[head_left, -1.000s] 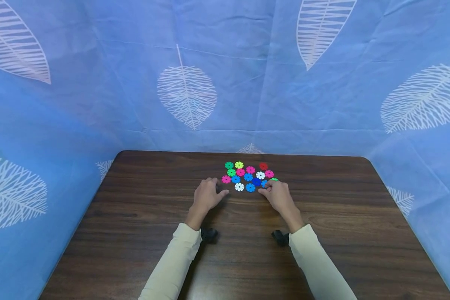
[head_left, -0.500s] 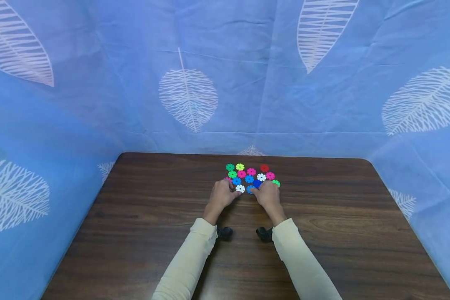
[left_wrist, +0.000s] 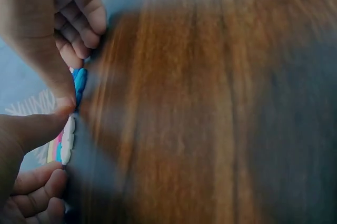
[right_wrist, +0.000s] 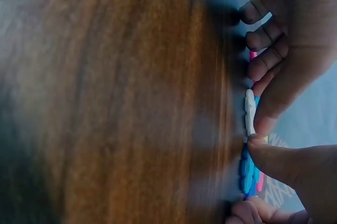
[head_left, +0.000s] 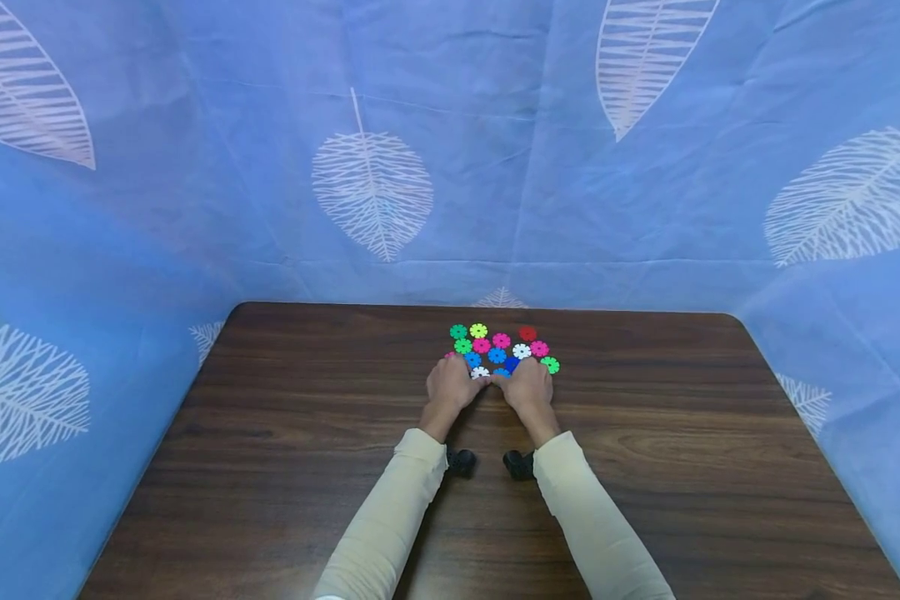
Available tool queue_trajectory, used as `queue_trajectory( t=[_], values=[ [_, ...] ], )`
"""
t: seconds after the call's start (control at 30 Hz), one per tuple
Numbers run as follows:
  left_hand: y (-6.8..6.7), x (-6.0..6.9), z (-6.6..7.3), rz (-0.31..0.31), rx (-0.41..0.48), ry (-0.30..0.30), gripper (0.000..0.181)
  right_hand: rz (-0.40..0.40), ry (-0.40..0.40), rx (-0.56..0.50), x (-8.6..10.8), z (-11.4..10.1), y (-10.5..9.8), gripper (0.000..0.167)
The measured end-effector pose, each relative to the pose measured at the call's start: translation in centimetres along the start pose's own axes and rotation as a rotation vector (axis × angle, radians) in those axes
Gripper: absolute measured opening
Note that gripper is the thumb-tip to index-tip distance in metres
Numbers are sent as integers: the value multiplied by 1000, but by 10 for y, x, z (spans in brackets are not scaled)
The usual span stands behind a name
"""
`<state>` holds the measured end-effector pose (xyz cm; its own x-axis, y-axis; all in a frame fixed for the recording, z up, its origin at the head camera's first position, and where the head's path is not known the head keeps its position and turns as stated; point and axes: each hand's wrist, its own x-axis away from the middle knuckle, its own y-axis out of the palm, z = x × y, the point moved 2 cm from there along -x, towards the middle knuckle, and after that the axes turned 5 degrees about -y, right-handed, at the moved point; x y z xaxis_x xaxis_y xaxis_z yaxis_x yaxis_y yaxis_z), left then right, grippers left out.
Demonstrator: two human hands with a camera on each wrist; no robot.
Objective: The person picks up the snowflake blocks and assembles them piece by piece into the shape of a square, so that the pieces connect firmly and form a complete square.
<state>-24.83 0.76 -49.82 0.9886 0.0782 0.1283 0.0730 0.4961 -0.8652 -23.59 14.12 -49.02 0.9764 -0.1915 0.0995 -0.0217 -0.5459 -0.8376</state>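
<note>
Flat flower-shaped discs in several colours lie grouped on the table, among them a pink one (head_left: 501, 340) and a green one (head_left: 551, 365). My left hand (head_left: 452, 387) is at the cluster's near left, beside a white disc (head_left: 479, 372) (left_wrist: 67, 139). The right hand (head_left: 528, 387) is at the near right, by a light-blue disc (left_wrist: 80, 84) (right_wrist: 246, 168) and partly over a dark-blue one (head_left: 512, 364). Both thumbs extend inward, their tips meeting at the discs' near edge. The other fingers bend loosely, resting low around the discs, gripping none. A pink disc is mostly hidden by my left hand.
The dark wooden table (head_left: 270, 433) has rounded far corners. Behind it and at both sides hangs a blue cloth (head_left: 465, 167) with white leaf prints. A small black device (head_left: 461, 463) shows at the left wrist, another (head_left: 519, 465) at the right.
Both hands have moved inward until the thumb tips touch. The right hand has uncovered the green disc at the right; my left hand now covers most of the pink disc at the left.
</note>
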Motion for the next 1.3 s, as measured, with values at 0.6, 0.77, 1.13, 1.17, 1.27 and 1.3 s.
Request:
queue_trajectory(
  t=[0.6,0.77,1.13,1.17,1.27,1.3],
  values=[
    [-3,-2,3,-57,67,-49,34,-10,-7,-9,2,1,-4,53],
    [-3,-2,1,-88,54,-50,32,-32,-21,0,1,3,-4,57],
    [-3,2,-3,-63,125,41,31,-29,-93,-155,5,15,-12,21],
    [-3,2,-5,-54,152,50,31,-44,-60,-218,5,17,-12,21],
    [-3,1,-10,-47,233,91,31,-73,27,-385,7,23,-12,25],
    [-3,1,-12,-54,255,109,29,-85,44,-418,8,25,-13,27]
  ],
)
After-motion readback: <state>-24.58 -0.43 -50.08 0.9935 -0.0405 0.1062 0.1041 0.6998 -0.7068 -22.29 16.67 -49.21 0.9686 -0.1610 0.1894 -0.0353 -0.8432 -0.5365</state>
